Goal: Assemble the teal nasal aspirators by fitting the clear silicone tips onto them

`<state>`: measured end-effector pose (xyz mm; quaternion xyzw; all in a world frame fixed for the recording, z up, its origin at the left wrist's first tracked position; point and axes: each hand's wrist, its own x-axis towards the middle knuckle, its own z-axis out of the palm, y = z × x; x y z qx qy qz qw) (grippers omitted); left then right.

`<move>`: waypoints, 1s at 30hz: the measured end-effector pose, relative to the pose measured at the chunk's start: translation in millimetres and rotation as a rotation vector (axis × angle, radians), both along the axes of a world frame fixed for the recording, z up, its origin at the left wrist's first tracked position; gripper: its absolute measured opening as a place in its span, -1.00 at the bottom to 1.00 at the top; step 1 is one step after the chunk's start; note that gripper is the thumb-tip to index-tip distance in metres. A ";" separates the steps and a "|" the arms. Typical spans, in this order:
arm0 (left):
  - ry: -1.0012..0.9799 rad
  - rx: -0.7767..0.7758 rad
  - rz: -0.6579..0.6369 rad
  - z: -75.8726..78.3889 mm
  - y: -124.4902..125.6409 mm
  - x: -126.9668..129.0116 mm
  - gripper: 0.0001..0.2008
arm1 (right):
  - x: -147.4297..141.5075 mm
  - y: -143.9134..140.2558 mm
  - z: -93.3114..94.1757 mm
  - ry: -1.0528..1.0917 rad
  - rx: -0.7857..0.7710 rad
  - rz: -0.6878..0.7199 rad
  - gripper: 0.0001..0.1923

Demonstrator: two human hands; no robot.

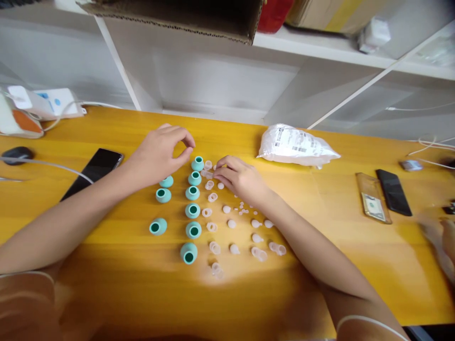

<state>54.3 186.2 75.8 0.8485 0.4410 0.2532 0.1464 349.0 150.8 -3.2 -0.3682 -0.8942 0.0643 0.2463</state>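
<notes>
- Teal pots stand at the centre of the frame, squat and round-bellied with short necks and dark round mouths; six form a column, three more show to its left; several lean their mouths toward the lower edge of the frame.
- Clear ring-like pieces run down just right of that column, see-through and pale; farther right lie milky white discs, some with a small pointed tip, and a scatter of tiny pale bits.
- The left hand, left of centre, is loosely curled, thumb and forefinger slightly apart with nothing visible between them; it is near the topmost pots.
- The right hand, at centre, has its fingertips drawn together beside the upper clear pieces; I cannot tell whether they grip one.
- The left hand and wrist partly cover the uppermost pot of the left group; the right hand and forearm may hide more small parts; the lowest clear piece blurs into glare on the table; another person's hand is cut off at the right edge, blurred.
</notes>
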 end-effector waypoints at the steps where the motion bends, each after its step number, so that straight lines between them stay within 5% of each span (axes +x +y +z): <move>1: -0.009 0.006 -0.013 1.6 -3.4 1.5 -0.86 | 0.9 0.3 1.8 0.020 -0.004 0.005 -0.73; 9: -0.009 0.006 -0.065 7.1 -16.9 7.3 -0.83 | 5.5 3.4 6.2 0.059 -0.026 0.008 -0.80; 16: 0.008 0.073 -0.082 2.4 -14.2 7.6 -0.82 | -2.8 10.5 0.2 0.077 0.063 -0.112 -0.67; 30: -0.020 0.045 -0.105 -4.3 -11.0 9.9 -0.85 | -7.4 30.1 -8.1 0.163 -0.085 -0.014 -0.74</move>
